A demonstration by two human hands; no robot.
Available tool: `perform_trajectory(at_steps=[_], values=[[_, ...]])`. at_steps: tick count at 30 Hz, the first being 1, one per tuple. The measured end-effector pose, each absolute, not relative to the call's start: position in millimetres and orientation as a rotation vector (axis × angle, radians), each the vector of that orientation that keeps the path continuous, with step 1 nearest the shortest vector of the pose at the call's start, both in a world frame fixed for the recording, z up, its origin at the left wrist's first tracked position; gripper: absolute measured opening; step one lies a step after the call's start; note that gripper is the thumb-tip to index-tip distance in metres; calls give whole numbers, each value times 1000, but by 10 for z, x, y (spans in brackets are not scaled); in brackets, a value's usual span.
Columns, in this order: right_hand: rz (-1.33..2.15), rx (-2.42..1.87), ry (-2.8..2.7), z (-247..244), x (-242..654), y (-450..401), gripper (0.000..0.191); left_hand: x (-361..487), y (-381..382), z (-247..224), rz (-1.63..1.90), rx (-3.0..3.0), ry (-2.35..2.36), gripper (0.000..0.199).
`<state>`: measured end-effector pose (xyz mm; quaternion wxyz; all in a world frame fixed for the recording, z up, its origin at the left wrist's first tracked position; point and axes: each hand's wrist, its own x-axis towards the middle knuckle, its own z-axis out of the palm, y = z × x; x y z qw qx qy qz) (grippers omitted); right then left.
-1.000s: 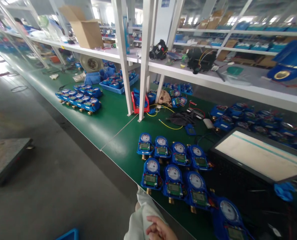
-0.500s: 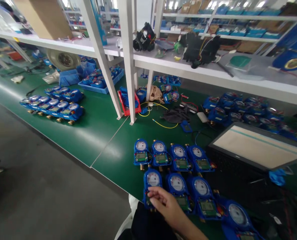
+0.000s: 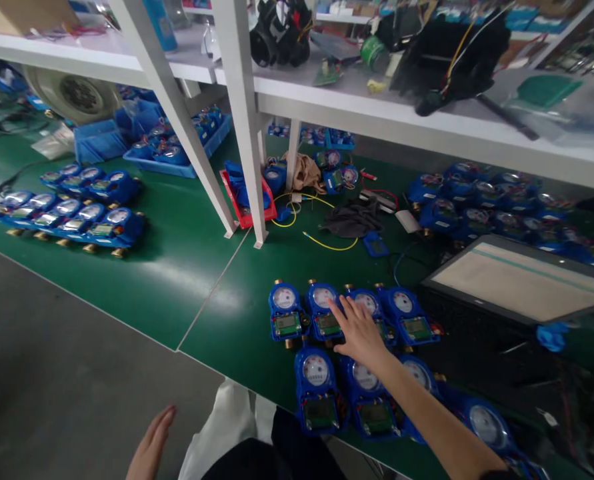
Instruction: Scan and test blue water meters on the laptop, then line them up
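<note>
Two rows of blue water meters with round dials and small display boards lie on the green bench. My right hand point(image 3: 359, 328), fingers spread, is over the back row, covering part of a water meter point(image 3: 368, 303); whether it touches is unclear. Just left of the fingers is another water meter point(image 3: 323, 308), and a further one point(image 3: 284, 312) ends the row. The front row has a water meter point(image 3: 317, 387) at its left end and one point(image 3: 369, 393) below my forearm. My left hand point(image 3: 151, 443) is off the bench edge at lower left, fingers extended, holding nothing.
A laptop point(image 3: 531, 277) stands at right, with more meters point(image 3: 477, 200) behind it. A white shelf post point(image 3: 241, 133) rises near a red bin point(image 3: 247, 217). Yellow cable point(image 3: 327, 245) and dark cloth point(image 3: 354, 219) lie mid-bench. Grouped meters point(image 3: 77, 217) sit at left.
My right hand has moved from the front-left meter up and right to the back row, its fingers spreading. My left hand has come into view. The view has shifted.
</note>
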<state>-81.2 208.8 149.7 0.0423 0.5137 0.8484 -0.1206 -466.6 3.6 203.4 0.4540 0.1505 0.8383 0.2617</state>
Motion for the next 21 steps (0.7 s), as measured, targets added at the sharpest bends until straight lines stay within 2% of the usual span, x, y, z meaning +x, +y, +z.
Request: perform_trajectory(at_steps=[4, 8, 10, 15, 19, 21], values=[[-272, 1570, 2563, 1349, -972, 2136, 113, -4246, 1140, 1653, 684, 224, 1671, 45], [-293, 1582, 2580, 1245, -1012, 2154, 116, -3678, 1879, 1324, 667, 172, 1459, 62], [-335, 1520, 2648, 1191, -971, 2144, 116, -3500, 1977, 1256, 700, 118, 1420, 70], [-532, 1331, 2820, 936, -708, 2237, 116, -3345, 1874, 1190, 890, -30, 1361, 63], [-668, 1131, 2900, 683, -623, 2584, 116, -3378, 1833, 1076, 1017, -117, 1358, 91], [-716, 1030, 2933, 629, -699, 2776, 116, -3461, 1837, 1034, 1059, -141, 1363, 97]])
